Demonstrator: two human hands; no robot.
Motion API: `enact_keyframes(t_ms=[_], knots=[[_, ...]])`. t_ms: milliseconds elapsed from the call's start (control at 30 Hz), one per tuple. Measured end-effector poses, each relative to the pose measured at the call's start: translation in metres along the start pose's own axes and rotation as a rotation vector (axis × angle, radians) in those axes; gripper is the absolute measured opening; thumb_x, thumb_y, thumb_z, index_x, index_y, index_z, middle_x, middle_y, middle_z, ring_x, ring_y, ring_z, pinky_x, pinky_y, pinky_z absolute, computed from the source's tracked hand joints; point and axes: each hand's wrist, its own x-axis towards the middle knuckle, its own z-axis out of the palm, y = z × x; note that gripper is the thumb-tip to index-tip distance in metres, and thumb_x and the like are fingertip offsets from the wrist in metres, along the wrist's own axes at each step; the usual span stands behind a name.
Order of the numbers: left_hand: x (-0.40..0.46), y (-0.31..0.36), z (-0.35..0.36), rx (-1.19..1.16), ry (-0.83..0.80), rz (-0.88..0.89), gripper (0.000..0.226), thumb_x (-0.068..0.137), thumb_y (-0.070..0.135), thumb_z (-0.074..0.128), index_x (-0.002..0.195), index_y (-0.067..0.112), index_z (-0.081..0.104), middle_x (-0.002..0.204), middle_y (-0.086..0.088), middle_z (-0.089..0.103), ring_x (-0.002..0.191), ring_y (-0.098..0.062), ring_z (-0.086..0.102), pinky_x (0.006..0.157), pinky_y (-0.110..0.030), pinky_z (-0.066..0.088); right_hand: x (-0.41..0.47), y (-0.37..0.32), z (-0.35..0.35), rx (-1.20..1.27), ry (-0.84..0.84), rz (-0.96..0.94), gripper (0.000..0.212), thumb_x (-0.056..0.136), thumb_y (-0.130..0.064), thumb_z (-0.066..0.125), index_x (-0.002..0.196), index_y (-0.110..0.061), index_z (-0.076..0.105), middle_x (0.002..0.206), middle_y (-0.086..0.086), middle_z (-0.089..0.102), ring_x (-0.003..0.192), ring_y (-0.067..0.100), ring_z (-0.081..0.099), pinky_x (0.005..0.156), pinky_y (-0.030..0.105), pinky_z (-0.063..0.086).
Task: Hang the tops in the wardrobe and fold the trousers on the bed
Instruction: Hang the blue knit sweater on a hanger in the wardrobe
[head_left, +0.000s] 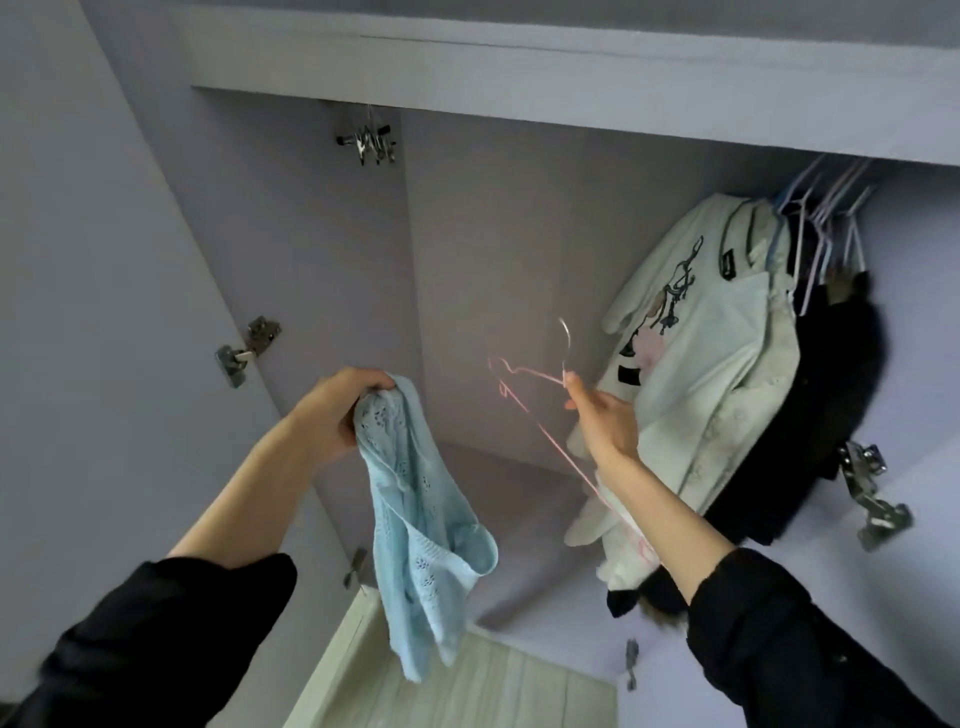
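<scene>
Facing open wardrobe (311, 249), view tilted upward.

Left hand (340, 410) clenched round bunched top edge of pale blue knit top (415, 499); rest of garment hanging limp below fist, clear of everything.

Right hand (602, 415) pinching pink wire hanger (535, 410) just under its hook, hook upward, frame angled down along forearm.

Hanger and top near but apart. White printed top (691, 374) and dark garments (831, 415) already hung at right, among spare hangers (826, 228). Rail itself hidden.

Step in hand, by judgement: dressing hanger.

- Find neckline first; bunched grip hides it.
- Feed one hanger arm through neck, then the other; openwork knit likely to snag on wire tips, so ease, no tugging.
- Level shoulders before hooking up left of white top.

Trousers, bed not in view.
</scene>
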Motion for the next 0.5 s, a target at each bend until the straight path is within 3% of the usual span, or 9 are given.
enact_keyframes(t_ms=[100,200,333,433,500], knots=[[-0.012,-0.010,-0.007,-0.042,-0.111,-0.080,0.012,0.089,0.013,0.053,0.085,0.006,0.061,0.075,-0.008,0.065,0.070,-0.020,0.063,0.061,-0.030,0.050,-0.017,0.011,-0.007,0.143,0.075,0.014,0.056,0.082,-0.054,0.061,0.052,-0.014,0.038,0.055,-0.001,0.042,0.058,0.019,0.042,0.059,0.030,0.034],[-0.018,-0.023,-0.014,-0.005,-0.165,-0.103,0.014,0.091,0.014,0.053,0.091,0.004,0.063,0.080,-0.008,0.067,0.071,-0.020,0.065,0.066,-0.032,0.051,-0.031,0.005,-0.008,0.243,-0.050,0.015,0.055,0.079,-0.054,0.066,0.052,-0.014,0.039,0.047,-0.002,0.039,0.048,0.017,0.037,0.052,0.028,0.034],[-0.020,-0.028,-0.022,0.039,-0.158,-0.096,0.010,0.088,0.013,0.059,0.090,0.005,0.065,0.086,-0.006,0.054,0.082,-0.020,0.052,0.073,-0.033,0.046,-0.034,0.002,0.001,0.034,-0.015,-0.016,0.061,0.090,-0.048,0.052,0.046,-0.016,0.026,0.045,0.004,0.033,0.050,0.024,0.033,0.055,0.034,0.031],[-0.021,-0.027,-0.036,0.062,-0.142,-0.066,0.012,0.088,0.011,0.061,0.083,0.010,0.072,0.081,-0.004,0.056,0.077,-0.019,0.054,0.070,-0.032,0.046,-0.042,0.005,0.007,-0.251,0.011,-0.226,0.063,0.097,-0.041,0.043,0.043,-0.012,0.028,0.040,0.002,0.034,0.050,0.028,0.039,0.052,0.034,0.031],[-0.022,-0.026,-0.045,0.087,-0.136,-0.059,0.013,0.089,0.010,0.059,0.090,0.012,0.072,0.080,-0.003,0.060,0.074,-0.017,0.057,0.066,-0.030,0.048,-0.045,0.007,0.011,-0.333,-0.023,-0.327,0.062,0.098,-0.038,0.041,0.045,-0.006,0.038,0.042,0.004,0.043,0.053,0.032,0.045,0.053,0.035,0.037]])
